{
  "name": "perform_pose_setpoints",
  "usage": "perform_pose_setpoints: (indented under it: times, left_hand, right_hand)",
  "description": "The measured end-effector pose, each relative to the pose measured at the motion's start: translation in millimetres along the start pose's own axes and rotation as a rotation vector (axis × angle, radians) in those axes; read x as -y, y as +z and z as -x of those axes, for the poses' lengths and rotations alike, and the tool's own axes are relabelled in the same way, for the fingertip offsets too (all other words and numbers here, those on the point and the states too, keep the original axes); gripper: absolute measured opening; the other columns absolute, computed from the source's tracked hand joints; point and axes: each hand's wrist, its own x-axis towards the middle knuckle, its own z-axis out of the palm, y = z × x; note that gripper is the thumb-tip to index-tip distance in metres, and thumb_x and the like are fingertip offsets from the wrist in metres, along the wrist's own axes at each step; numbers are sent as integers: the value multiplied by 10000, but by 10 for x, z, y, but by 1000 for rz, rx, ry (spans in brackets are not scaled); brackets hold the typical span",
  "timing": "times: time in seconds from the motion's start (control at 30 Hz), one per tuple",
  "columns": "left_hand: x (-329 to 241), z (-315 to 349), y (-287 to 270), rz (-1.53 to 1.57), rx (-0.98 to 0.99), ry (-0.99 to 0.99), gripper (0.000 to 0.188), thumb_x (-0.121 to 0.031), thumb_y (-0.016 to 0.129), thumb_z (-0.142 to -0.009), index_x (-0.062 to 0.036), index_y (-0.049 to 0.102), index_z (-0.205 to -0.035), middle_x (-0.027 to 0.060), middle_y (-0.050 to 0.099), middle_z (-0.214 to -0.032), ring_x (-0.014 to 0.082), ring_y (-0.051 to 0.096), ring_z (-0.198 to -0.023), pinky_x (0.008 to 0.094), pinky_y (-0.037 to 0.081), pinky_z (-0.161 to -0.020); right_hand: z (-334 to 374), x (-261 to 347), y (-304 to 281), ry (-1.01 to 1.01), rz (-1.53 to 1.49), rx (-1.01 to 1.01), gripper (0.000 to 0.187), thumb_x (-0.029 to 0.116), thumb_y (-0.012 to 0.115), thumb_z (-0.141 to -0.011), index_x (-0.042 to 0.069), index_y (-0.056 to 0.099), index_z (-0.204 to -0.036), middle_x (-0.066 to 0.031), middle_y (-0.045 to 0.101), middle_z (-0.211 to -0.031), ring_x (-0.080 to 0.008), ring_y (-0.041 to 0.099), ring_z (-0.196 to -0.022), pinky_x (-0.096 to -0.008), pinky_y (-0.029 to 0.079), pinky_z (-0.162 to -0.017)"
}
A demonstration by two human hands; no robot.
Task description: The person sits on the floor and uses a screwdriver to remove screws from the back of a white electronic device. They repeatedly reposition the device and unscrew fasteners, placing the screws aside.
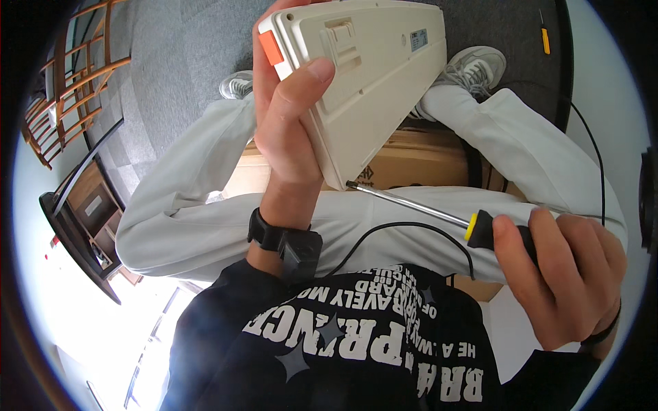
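Note:
My left hand (291, 116) grips a cream-white keyboard (384, 75) by one end, thumb pressed on its underside and fingers behind it. The keyboard is tilted up, showing its flip-out foot, a small dark label and screw holes; an orange piece (271, 48) shows at its upper left corner. In my right hand (569, 267) is a screwdriver (418, 208) with a black and yellow handle and a silver shaft. Its tip meets or nearly meets the keyboard's lower corner; whether it sits in a screw hole I cannot tell.
Below the keyboard, a cardboard box (411, 157) lies between my legs. A second screwdriver (545, 40) with an orange handle lies at the far right. A black cable (589, 130) runs down the right side. Wooden chairs (86, 75) stand at the left on grey carpet (178, 61).

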Motion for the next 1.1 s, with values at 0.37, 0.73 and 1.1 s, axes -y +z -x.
perform_pose_setpoints:
  times: [0.37, 0.73, 1.1]
  left_hand:
    - [19, 29, 120, 127, -216, -3, 746, -236, 661, -746, -8, 429, -1417, 206, 466, -1443, 369, 483, -1330, 514, 430, -1124]
    - [66, 98, 73, 32, -156, 49, 745, -245, 637, -755, -4, 420, -1425, 218, 464, -1445, 375, 461, -1354, 525, 404, -1143]
    - [52, 86, 3, -116, -63, 51, 709, -262, 537, -822, 0, 377, -1461, 243, 427, -1493, 387, 417, -1409, 527, 391, -1168]
  right_hand:
    - [-59, -122, 93, -58, -120, 9, 429, 77, 829, -622, -89, 712, -1000, -179, 607, -804, -183, 557, -613, -229, 352, -425]
    - [-67, 104, -7, 295, -452, 171, 339, 28, 736, -709, -108, 684, -1015, -142, 607, -750, -204, 566, -579, -276, 378, -413]
    - [-72, 50, -53, 656, -747, 150, 403, 138, 813, -696, -21, 628, -1017, -147, 630, -785, -287, 632, -654, -357, 490, -647]
